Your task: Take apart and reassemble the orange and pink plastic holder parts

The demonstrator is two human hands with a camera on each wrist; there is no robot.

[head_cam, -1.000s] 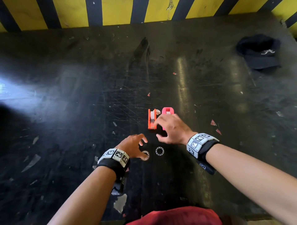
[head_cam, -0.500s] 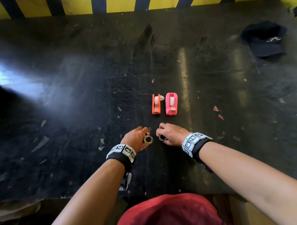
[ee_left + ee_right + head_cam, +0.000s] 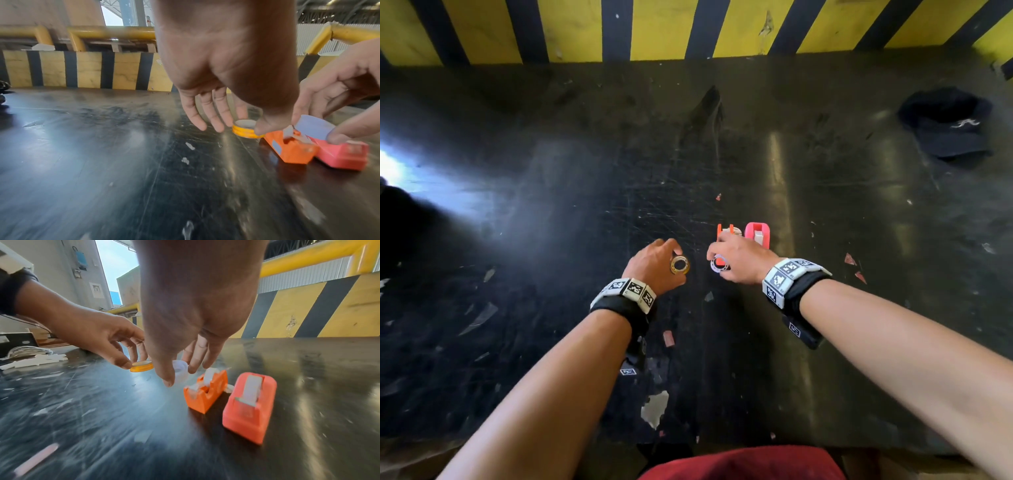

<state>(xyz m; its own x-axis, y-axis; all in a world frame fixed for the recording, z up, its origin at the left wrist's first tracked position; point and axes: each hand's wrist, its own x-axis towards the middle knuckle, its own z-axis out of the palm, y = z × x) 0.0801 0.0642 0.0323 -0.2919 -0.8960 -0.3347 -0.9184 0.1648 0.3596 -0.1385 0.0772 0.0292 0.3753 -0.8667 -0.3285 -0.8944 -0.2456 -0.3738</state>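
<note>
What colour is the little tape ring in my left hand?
Yellow-orange tape ring, pinched by the left hand; clearest in the right wrist view.

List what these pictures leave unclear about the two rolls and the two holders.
- White roll: blurred in the right wrist view, with the right hand's thumb across it.
- Yellow roll: far side hidden by the left hand.
- Orange holder: mostly behind the right hand in the head view.
- Pink holder: its label is too smeared to read.
</note>
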